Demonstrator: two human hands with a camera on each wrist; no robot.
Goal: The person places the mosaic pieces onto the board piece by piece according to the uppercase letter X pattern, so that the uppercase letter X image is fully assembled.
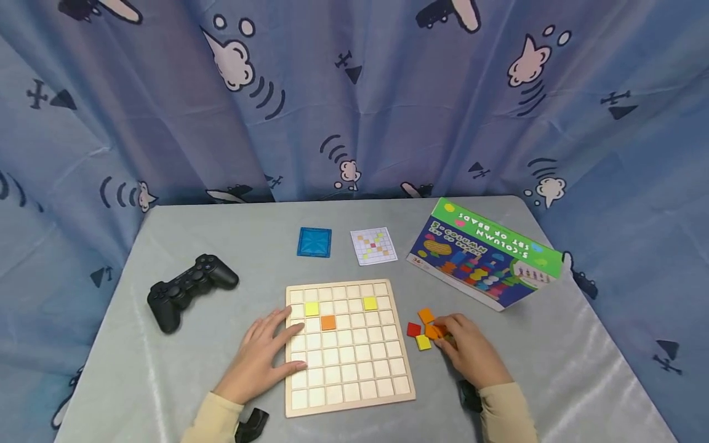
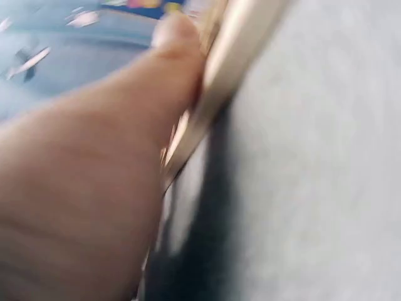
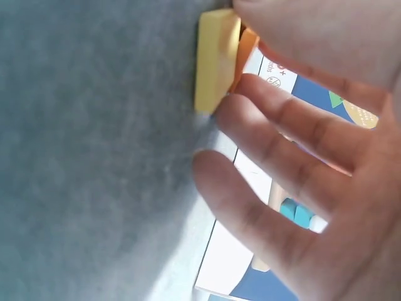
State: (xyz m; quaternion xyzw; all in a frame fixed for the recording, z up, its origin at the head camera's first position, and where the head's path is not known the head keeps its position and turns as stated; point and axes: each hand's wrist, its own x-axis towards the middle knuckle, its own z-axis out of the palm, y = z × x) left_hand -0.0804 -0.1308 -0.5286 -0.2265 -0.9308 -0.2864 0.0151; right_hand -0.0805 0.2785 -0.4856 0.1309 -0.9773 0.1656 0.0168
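Note:
A square wooden grid board (image 1: 349, 355) holds two yellow tiles (image 1: 312, 308) and an orange tile (image 1: 328, 322) in its upper rows. My left hand (image 1: 260, 355) rests on the board's left edge with fingers spread; its wrist view is blurred, showing the thumb against the wooden rim (image 2: 232, 56). Right of the board, my right hand (image 1: 471, 351) touches a small heap of tiles, thumb and forefinger around orange tiles (image 1: 432, 331). A red tile (image 1: 413, 330) and a yellow tile (image 1: 423, 342) lie beside its fingertips. From the right wrist, a yellow tile (image 3: 216, 63) shows near the thumb; whether it is pinched is unclear.
Behind the board lie a blue square piece (image 1: 314, 242) and a printed card with a coloured grid pattern (image 1: 373, 246). A black game controller (image 1: 191, 289) is at the left. A colourful box (image 1: 484, 252) sits at the back right. A patterned curtain (image 1: 354, 98) hangs behind the table.

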